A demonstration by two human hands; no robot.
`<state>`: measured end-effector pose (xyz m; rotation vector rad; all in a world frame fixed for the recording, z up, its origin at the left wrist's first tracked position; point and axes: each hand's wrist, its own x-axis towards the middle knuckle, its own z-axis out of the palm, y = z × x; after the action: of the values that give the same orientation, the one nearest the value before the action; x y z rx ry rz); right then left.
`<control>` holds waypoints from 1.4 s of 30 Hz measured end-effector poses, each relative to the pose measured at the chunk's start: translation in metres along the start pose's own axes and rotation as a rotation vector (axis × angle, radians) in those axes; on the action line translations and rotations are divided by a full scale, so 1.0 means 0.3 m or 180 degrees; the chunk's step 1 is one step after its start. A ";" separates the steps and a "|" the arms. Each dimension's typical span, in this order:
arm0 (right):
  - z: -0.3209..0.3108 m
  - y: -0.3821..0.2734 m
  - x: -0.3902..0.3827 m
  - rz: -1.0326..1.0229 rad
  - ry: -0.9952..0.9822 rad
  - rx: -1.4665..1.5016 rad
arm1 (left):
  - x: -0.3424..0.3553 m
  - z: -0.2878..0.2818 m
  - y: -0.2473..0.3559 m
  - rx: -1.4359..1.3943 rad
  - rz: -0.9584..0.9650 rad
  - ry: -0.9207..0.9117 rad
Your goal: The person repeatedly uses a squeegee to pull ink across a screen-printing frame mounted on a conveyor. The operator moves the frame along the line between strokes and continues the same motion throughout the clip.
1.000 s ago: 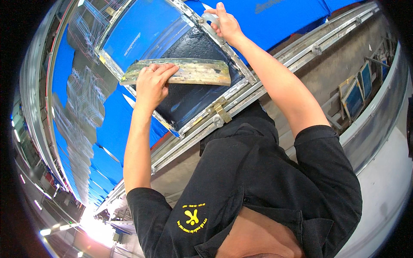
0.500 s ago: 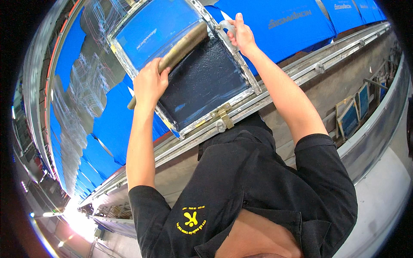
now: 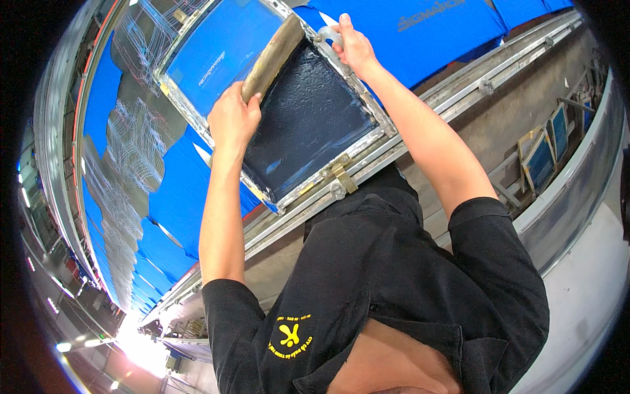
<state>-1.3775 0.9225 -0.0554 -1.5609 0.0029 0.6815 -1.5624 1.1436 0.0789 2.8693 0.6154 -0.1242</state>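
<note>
A screen-printing frame (image 3: 187, 121) with ink-crusted edges lies over blue fabric on the long table. My left hand (image 3: 231, 121) is closed round a wooden-backed squeegee (image 3: 272, 56), which stands tilted across the mesh. Dark ink (image 3: 308, 118) covers the near part of the screen, and blue shows through the far part. My right hand (image 3: 356, 49) grips a pale handle (image 3: 329, 36) on the frame's right side. The squeegee's blade edge is hidden from me.
A metal rail (image 3: 485, 85) with bolts runs along the table's near edge, and a brass-coloured clamp (image 3: 343, 176) meets the frame there. Cut blue fabric pieces (image 3: 167, 226) lie to the left. Several small frames (image 3: 541, 161) lean below the table on the right.
The squeegee and my left hand have shifted slightly relative to the frame, and the squeegee's angle is a little steeper. My right hand keeps its hold on the handle. The whole view has shifted slightly.
</note>
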 end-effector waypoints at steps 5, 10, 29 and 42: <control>-0.002 0.003 0.013 0.0004 0.0015 -0.0020 | -0.083 -0.007 0.026 -0.0039 0.0164 -0.0070; 0.003 -0.006 0.013 0.0111 0.0185 -0.0173 | -0.157 -0.004 0.053 -0.0273 0.0326 -0.0168; -0.026 0.035 0.067 0.0355 -0.0653 0.0802 | -0.344 0.058 0.089 -0.0477 0.0893 -0.0117; -0.026 -0.106 0.017 0.0436 -0.0505 -0.0398 | -0.556 0.006 0.054 -0.0586 0.0708 -0.0003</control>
<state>-1.3573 0.9217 -0.0290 -1.6326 -0.0524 0.9274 -1.7074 1.0625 0.1007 2.7343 0.2871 -0.0325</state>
